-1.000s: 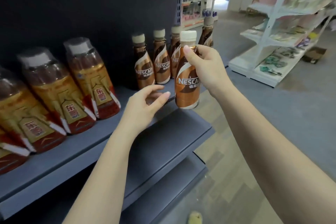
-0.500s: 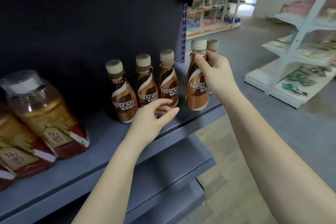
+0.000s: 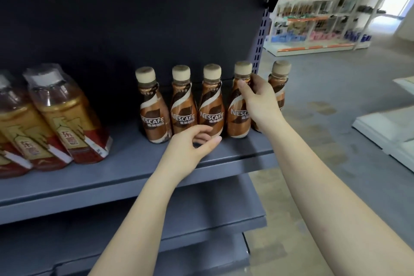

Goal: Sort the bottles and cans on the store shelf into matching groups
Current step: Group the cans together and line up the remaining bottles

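Several brown Nescafe coffee bottles with beige caps stand in a row on the grey shelf (image 3: 125,170). My right hand (image 3: 257,101) is wrapped around the fourth bottle (image 3: 237,105), which stands upright on the shelf beside the third bottle (image 3: 211,105). A fifth bottle (image 3: 279,83) is partly hidden behind my right hand. My left hand (image 3: 190,148) hovers with fingers apart in front of the second bottle (image 3: 182,103) and third bottle, holding nothing. Yellow-and-red tea bottles (image 3: 67,114) in plastic wrap lean at the left of the shelf.
A dark back panel rises behind the shelf. Lower grey shelves (image 3: 201,219) stick out below my arms. The shelf ends at a perforated upright (image 3: 261,36). White store racks (image 3: 318,20) stand across the grey aisle floor, with another white rack (image 3: 385,127) at right.
My right hand carried the Nescafe bottle back onto the shelf and set it in line with the others. My left hand stayed near the shelf front. The view shifted right.
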